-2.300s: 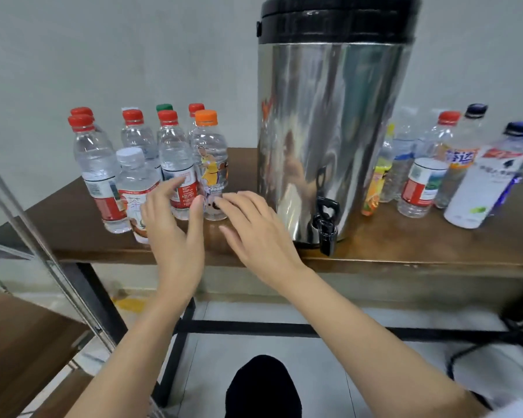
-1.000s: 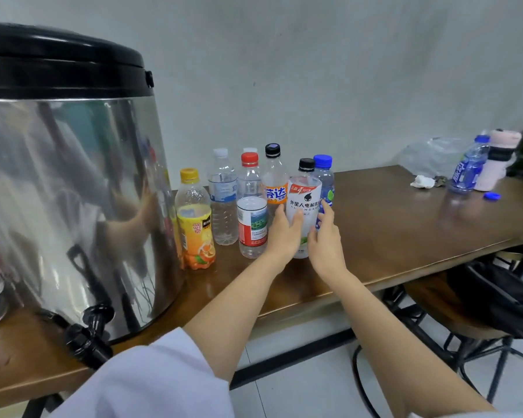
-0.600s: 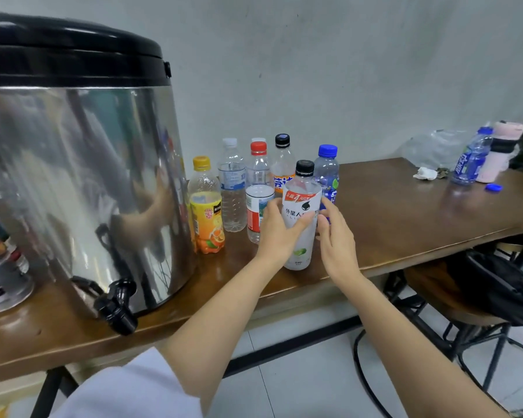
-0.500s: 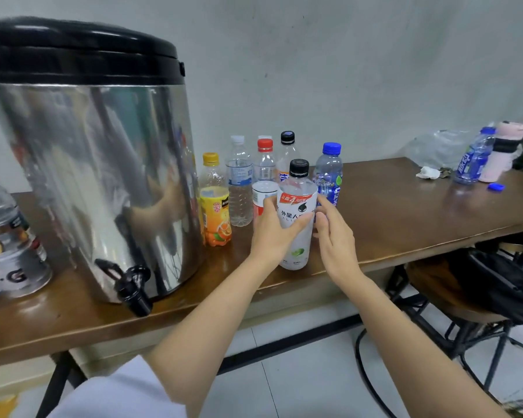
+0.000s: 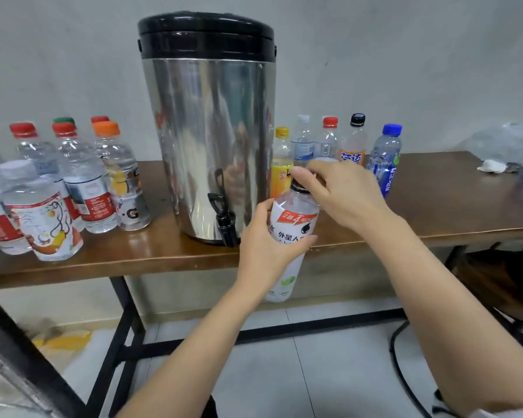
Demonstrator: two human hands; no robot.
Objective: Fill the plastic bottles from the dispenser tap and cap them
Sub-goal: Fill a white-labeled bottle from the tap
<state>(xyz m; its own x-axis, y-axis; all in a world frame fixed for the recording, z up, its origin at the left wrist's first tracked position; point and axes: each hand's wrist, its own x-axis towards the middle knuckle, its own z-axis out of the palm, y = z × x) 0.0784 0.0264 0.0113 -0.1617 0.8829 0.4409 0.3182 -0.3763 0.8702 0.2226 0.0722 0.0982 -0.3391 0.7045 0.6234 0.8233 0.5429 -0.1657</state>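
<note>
Now the white-labelled bottle [image 5: 293, 227] is off the table [image 5: 435, 206] and held in the air just in front of its edge, right beside the tap [image 5: 225, 220]; half a second ago it stood on the wood among the right-hand group. Left hand [image 5: 266, 251] is wrapped round the bottle's body, gripping it upright. Right hand [image 5: 335, 191] has gone from the bottle's side to the top, fingers pinched closed on the black cap [image 5: 299, 187]. Reads as uncapping, so filling has not begun for this one; the tap lever looks untouched and nothing is flowing. The bottle seems empty, though the wrap label hides most of it, so can't be sure. Steel dispenser [image 5: 209, 131] has its black lid on, level inside unknown. Left cluster of capped bottles [image 5: 82, 176] shows clear liquid up near the necks, likely the finished ones. Right-hand row [image 5: 341, 143], behind the hand, is capped and looks mostly empty: yellow-cap bottle [image 5: 281, 164] with an orange label, clear ones, an orange-labelled one with a black cap, and a blue bottle [image 5: 385, 161] which could be tinted plastic rather than full. Next the cap must come off and the mouth go under the spout; spill risk if misaligned.
</note>
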